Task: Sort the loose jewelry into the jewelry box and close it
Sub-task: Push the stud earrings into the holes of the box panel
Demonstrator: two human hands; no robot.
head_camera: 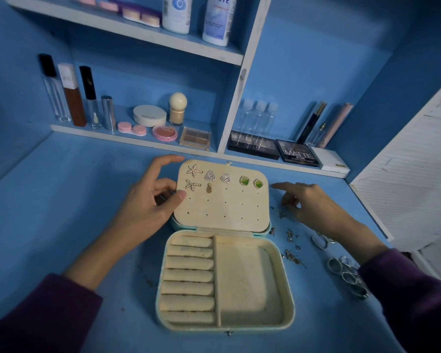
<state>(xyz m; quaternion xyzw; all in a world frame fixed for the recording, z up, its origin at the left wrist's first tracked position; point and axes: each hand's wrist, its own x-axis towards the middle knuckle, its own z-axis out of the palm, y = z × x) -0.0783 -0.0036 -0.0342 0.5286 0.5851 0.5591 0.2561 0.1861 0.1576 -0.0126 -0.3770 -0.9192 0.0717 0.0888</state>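
The pale jewelry box (288,289) lies open on the blue desk, with ring rolls (189,276) on its left and a bare compartment (247,281) on its right. Its raised lid panel (222,207) carries starfish studs (194,170), triangle studs (210,176), green studs (244,180) and a pineapple charm (209,188). My left hand (148,205) grips the panel's left edge, thumb on the front. My right hand (306,203) reaches over small loose earrings (290,235) right of the box, fingertips down among them; no piece shows between them. Silver rings (347,273) lie by my right sleeve.
Low shelves behind the box hold cosmetics: tall bottles (69,98), a pink lens case (132,128), a blush compact (165,132) and dark eyeshadow palettes (297,152). A white slatted panel (413,179) stands at the right. Blue desk surface (61,205) stretches left of the box.
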